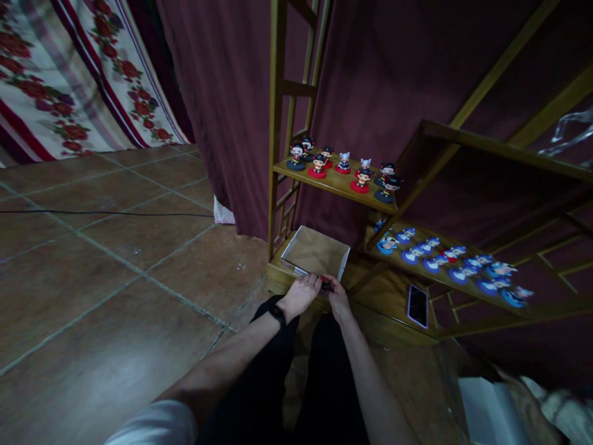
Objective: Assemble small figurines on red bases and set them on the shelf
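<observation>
My left hand and my right hand meet at the near edge of a shallow open cardboard box. Between their fingers is a small red-and-black figurine, mostly hidden by the fingertips. Both hands are closed on it. The box sits on the bottom board of a wooden shelf, its brown inside facing up. On the board above stand several toy figurines on red or dark round bases. Blue and white figurines line a lower board to the right.
A phone with a light purple edge lies on the bottom board. Wooden posts and lattice frame the shelf. A dark curtain hangs behind, and a black cable crosses the tiled floor. A pale box is at lower right.
</observation>
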`<move>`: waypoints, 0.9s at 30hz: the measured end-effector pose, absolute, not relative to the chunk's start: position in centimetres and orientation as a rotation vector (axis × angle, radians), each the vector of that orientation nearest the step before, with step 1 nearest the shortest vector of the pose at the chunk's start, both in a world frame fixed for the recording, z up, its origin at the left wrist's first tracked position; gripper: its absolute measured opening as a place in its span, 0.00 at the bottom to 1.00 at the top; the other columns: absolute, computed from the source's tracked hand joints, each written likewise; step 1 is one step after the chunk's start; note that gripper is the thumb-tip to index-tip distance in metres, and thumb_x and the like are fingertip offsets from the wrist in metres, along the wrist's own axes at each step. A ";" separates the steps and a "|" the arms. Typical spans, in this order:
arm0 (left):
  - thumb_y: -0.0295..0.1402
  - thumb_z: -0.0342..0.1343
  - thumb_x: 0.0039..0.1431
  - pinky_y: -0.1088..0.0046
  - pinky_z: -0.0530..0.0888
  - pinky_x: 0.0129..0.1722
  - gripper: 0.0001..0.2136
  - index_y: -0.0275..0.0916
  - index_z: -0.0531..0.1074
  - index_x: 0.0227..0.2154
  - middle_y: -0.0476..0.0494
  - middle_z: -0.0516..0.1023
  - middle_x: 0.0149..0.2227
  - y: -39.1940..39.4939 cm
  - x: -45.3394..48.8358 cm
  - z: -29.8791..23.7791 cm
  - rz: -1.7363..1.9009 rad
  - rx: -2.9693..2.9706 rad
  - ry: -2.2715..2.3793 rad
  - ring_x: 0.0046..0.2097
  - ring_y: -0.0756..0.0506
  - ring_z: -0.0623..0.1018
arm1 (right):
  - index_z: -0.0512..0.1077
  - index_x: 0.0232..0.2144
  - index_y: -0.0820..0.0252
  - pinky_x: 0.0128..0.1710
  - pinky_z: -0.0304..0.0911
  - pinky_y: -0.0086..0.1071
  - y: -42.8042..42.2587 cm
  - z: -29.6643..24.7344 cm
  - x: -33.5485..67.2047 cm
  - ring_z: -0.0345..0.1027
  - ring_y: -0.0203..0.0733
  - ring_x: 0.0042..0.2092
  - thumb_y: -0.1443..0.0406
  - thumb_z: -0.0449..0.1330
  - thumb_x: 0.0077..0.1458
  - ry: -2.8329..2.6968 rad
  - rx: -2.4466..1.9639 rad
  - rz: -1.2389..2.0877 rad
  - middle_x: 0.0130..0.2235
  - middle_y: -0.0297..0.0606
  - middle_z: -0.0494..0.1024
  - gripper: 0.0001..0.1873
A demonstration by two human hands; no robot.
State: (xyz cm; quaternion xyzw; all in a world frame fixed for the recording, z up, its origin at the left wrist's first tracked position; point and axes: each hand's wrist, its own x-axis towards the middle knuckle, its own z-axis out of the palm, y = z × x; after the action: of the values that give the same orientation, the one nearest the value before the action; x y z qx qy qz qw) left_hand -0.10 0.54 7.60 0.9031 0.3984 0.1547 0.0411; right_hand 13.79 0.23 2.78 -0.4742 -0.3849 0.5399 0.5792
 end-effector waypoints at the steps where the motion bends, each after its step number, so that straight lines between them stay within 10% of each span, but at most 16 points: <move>1: 0.24 0.39 0.57 0.64 0.65 0.42 0.15 0.33 0.59 0.48 0.34 0.67 0.41 0.6 -0.2 7.6 0.481 2.761 1.213 0.44 0.42 0.69 | 0.69 0.36 0.55 0.40 0.63 0.35 0.2 2.8 13.7 0.65 0.41 0.42 0.70 0.58 0.35 -0.904 -1.120 1.259 0.40 0.35 0.74 0.20; 27: 0.30 0.51 0.50 0.76 0.64 0.33 0.04 0.38 0.71 0.28 0.44 0.73 0.26 3.1 -0.4 5.8 0.733 1.984 1.261 0.31 0.47 0.72 | 0.71 0.32 0.59 0.36 0.67 0.36 0.7 1.8 13.7 0.69 0.41 0.37 0.60 0.66 0.32 -0.838 -1.210 1.391 0.35 0.37 0.76 0.20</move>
State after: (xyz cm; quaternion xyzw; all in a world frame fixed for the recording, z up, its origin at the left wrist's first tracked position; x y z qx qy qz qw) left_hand -0.37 3.07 5.80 0.7597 0.4827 0.2808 0.3333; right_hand 13.72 0.66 1.84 -0.5068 -0.3508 0.5827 0.5297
